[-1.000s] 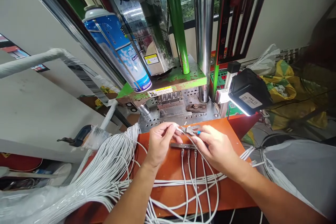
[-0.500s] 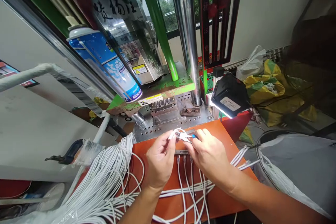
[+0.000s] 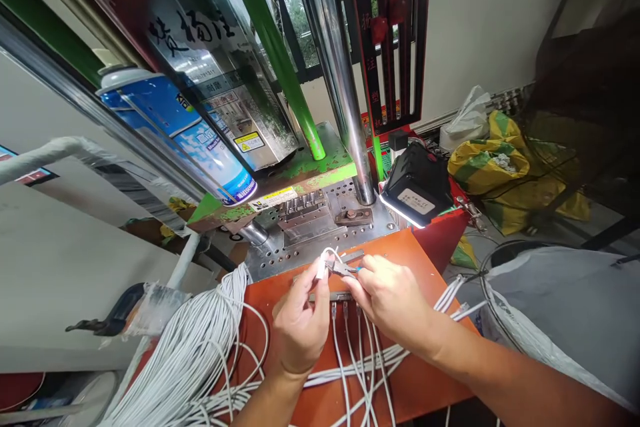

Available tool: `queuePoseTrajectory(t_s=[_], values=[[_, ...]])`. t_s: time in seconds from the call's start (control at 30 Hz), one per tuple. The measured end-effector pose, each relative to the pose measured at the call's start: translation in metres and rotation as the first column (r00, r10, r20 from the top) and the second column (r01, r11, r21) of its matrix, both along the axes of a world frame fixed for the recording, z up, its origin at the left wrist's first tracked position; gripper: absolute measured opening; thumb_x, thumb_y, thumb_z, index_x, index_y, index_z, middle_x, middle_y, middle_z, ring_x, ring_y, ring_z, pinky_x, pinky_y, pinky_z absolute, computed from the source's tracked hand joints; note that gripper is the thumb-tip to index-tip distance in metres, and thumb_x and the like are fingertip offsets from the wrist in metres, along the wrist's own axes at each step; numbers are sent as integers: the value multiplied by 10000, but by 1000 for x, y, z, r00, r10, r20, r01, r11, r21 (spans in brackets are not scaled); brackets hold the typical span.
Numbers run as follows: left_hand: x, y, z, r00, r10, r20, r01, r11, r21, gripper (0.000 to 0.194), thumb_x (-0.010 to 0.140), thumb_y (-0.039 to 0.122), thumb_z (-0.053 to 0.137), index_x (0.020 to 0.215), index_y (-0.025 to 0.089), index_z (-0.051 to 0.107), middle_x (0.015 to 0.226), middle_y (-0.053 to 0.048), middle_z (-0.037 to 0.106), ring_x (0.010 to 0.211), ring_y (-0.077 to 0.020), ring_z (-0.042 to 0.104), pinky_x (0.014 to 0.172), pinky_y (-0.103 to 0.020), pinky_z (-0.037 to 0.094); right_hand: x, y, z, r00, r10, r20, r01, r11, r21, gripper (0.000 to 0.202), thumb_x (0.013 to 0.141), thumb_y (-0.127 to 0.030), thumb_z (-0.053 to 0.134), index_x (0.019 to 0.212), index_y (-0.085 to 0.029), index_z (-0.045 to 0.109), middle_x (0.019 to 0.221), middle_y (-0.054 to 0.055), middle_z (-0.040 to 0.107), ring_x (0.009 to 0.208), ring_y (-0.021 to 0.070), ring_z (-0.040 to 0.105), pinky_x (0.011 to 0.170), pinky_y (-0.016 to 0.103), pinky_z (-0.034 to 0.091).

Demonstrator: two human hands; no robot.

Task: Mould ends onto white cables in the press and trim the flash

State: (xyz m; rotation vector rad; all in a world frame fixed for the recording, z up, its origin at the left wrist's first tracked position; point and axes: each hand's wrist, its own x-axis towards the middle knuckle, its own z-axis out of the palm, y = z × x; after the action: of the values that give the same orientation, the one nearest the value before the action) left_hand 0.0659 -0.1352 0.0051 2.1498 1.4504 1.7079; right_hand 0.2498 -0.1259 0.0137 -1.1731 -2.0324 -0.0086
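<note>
Between the fingertips of my left hand (image 3: pixel 304 317) is a small white plastic piece (image 3: pixel 323 265) with a thin white loop on it. My right hand (image 3: pixel 387 290) is closed around blue-handled pliers (image 3: pixel 341 268); their metal jaws reach to the white piece. Whether the jaws grip it is too small to tell. Just below my hands, a metal bar (image 3: pixel 340 296) lies on the orange table (image 3: pixel 425 373). White cables (image 3: pixel 345 360) with plug ends run from this bar toward me.
A large bundle of white cables (image 3: pixel 195 340) covers the table's left side. Behind stands a green press machine (image 3: pixel 325 167) with a steel bed (image 3: pixel 305 233). A blue spray can (image 3: pixel 175 133) hangs at upper left, and a black lamp (image 3: pixel 417 187) is at right. Yellow sacks (image 3: pixel 495 167) lie beyond.
The camera view has shifted slightly. The pliers' jaws now show more plainly, and the white piece sits more upright in my left fingers, with fewer white strands around the jaws.
</note>
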Motion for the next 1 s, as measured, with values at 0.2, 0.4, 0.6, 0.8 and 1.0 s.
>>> queuePoseTrajectory(t_s=[0.2, 0.4, 0.6, 0.8, 1.0], values=[[4, -1, 9, 943, -35, 331, 94, 982, -166, 202, 1022, 277, 663, 1176, 195, 765, 1075, -77, 815, 913, -235, 800, 846, -347, 670, 11, 3, 4, 998, 61, 24, -63, 994, 84, 460, 1118, -372, 463, 715, -198, 602, 737, 27, 581, 649, 157, 488, 567, 343, 281], [-2, 2, 15, 906, -93, 413, 224, 934, -279, 219, 1030, 353, 636, 1053, 182, 770, 983, -75, 795, 855, -239, 778, 753, -333, 657, 10, 10, 10, 990, -20, 141, -5, 985, 171, 433, 1082, -404, 567, 703, -198, 611, 832, 57, 607, 785, 193, 510, 667, 351, 355], [-5, 2, 18, 912, -190, 363, 318, 887, -335, 222, 1051, 348, 595, 1044, 183, 743, 952, -70, 781, 812, -218, 755, 739, -315, 628, 11, 12, 3, 983, 5, 185, -36, 986, 161, 426, 1069, -387, 597, 687, -199, 613, 774, 41, 588, 747, 183, 505, 619, 344, 322], [-10, 11, 16, 914, -238, 328, 369, 824, -430, 274, 1050, 422, 593, 933, 188, 673, 791, -22, 676, 688, -169, 648, 650, -271, 535, 14, 9, 1, 982, 180, -54, -186, 973, -135, 484, 1107, -392, 491, 676, -191, 580, 707, 9, 567, 634, 137, 476, 597, 320, 311], [-14, 12, 24, 746, -389, 540, 642, 634, -431, 373, 1072, 473, 534, 837, 190, 598, 762, -14, 571, 644, -136, 525, 591, -250, 428, 19, 6, 19, 679, 164, -715, -718, 354, -600, 642, 1051, -631, 450, 561, -217, 431, 555, -18, 526, 450, 96, 357, 463, 281, 259]])
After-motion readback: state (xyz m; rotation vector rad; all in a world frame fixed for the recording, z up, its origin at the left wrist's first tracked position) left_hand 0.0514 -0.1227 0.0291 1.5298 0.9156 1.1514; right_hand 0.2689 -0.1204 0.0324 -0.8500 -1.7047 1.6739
